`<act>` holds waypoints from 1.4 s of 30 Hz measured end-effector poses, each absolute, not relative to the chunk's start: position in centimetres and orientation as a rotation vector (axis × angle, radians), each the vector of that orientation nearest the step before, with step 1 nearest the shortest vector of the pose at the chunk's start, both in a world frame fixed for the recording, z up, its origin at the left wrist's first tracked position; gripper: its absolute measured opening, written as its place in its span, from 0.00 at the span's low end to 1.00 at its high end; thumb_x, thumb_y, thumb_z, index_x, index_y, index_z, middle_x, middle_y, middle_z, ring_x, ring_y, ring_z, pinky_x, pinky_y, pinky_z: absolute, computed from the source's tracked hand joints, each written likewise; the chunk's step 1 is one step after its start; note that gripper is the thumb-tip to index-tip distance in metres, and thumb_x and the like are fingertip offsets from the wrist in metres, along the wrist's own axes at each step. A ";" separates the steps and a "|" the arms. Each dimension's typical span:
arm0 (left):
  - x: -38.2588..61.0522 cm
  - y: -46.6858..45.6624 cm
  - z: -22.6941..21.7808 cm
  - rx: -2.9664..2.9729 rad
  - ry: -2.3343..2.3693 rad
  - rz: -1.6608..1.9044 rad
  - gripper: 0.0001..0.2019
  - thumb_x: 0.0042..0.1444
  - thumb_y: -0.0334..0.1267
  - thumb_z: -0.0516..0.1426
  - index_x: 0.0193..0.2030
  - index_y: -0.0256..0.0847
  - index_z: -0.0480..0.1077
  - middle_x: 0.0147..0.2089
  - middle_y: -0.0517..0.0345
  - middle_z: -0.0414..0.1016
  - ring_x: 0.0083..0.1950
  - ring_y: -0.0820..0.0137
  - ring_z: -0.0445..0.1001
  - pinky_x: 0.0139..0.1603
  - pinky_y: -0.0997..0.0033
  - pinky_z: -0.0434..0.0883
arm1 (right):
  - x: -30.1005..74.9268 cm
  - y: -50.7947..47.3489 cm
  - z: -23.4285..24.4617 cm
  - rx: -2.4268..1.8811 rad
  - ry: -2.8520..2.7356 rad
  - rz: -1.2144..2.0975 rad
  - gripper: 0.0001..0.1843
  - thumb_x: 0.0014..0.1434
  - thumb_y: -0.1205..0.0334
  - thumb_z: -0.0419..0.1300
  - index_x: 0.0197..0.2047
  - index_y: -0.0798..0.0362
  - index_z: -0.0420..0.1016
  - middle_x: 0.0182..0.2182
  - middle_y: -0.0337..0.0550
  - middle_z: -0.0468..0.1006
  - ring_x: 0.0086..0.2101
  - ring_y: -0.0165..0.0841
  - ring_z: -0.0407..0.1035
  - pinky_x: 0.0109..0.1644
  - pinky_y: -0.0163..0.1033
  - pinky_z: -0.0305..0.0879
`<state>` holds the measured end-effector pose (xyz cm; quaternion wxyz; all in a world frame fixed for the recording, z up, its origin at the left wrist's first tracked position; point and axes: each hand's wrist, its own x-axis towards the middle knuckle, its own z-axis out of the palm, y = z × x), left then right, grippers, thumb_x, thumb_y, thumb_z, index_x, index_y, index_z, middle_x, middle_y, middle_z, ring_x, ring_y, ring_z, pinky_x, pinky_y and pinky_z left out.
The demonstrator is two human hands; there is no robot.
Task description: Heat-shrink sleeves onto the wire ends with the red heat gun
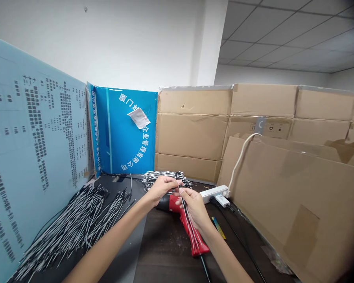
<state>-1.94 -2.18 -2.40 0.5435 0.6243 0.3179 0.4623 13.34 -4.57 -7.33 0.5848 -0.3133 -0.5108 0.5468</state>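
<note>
My left hand (161, 189) and my right hand (194, 206) meet above the dark table (165, 251). Both pinch thin black-and-white wires (185, 208), which run down past my right palm. My left fingers close on the upper ends of the wires. My right hand grips a small bunch of them. Directly beneath my hands lies a red power drill (191, 232), its handle pointing toward me.
A large heap of black-and-white wires (76, 228) lies on the left. A smaller wire bundle (165, 179) sits behind my hands. A white power strip (215, 192) with a cable lies on the right. Cardboard boxes (297, 196) wall the right and back; blue boards (32, 149) stand on the left.
</note>
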 end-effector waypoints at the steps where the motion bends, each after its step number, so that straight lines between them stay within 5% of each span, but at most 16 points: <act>1: -1.9 -2.1 -2.5 1.488 0.756 1.107 0.18 0.52 0.51 0.67 0.31 0.33 0.79 0.34 0.50 0.79 0.33 0.70 0.73 0.38 0.70 0.68 | 13.3 -4.6 -7.4 -0.734 -1.196 1.274 0.24 0.54 0.41 0.68 0.40 0.56 0.83 0.35 0.50 0.84 0.25 0.30 0.72 0.28 0.33 0.63; 10: -1.8 -2.4 -1.8 1.635 0.774 1.152 0.19 0.53 0.53 0.65 0.27 0.35 0.78 0.30 0.54 0.77 0.34 0.69 0.71 0.40 0.71 0.65 | 15.1 -4.5 -6.0 -0.791 -1.423 1.227 0.21 0.56 0.43 0.67 0.34 0.56 0.83 0.29 0.44 0.80 0.32 0.36 0.71 0.39 0.39 0.66; 17: -2.2 -3.4 -0.6 1.836 0.817 1.054 0.22 0.53 0.56 0.63 0.26 0.35 0.74 0.23 0.61 0.64 0.28 0.73 0.60 0.31 0.72 0.55 | 16.9 -4.8 -3.1 -0.771 -1.406 1.172 0.20 0.56 0.46 0.69 0.45 0.51 0.82 0.35 0.42 0.80 0.36 0.35 0.71 0.39 0.38 0.65; 21: -2.4 -4.1 0.3 1.981 0.841 1.002 0.23 0.56 0.55 0.61 0.22 0.37 0.68 0.20 0.65 0.55 0.25 0.75 0.52 0.27 0.72 0.48 | 16.4 -5.6 -1.1 -0.711 -1.516 1.166 0.16 0.53 0.49 0.71 0.38 0.53 0.84 0.33 0.42 0.80 0.35 0.35 0.70 0.40 0.39 0.65; 29: -1.9 -7.3 1.7 2.173 1.065 1.317 0.17 0.59 0.49 0.57 0.27 0.40 0.77 0.26 0.54 0.76 0.31 0.63 0.70 0.34 0.69 0.61 | 15.3 -5.6 0.8 -0.700 -1.458 1.118 0.17 0.48 0.48 0.74 0.28 0.54 0.83 0.28 0.41 0.77 0.30 0.34 0.69 0.36 0.38 0.64; 42: 0.0 -5.7 -0.5 1.859 0.855 1.172 0.22 0.62 0.55 0.55 0.31 0.37 0.74 0.27 0.58 0.71 0.26 0.71 0.65 0.29 0.72 0.60 | 15.0 -5.4 -1.0 -0.559 -1.107 1.275 0.16 0.46 0.52 0.77 0.28 0.55 0.81 0.26 0.39 0.77 0.28 0.30 0.68 0.35 0.36 0.67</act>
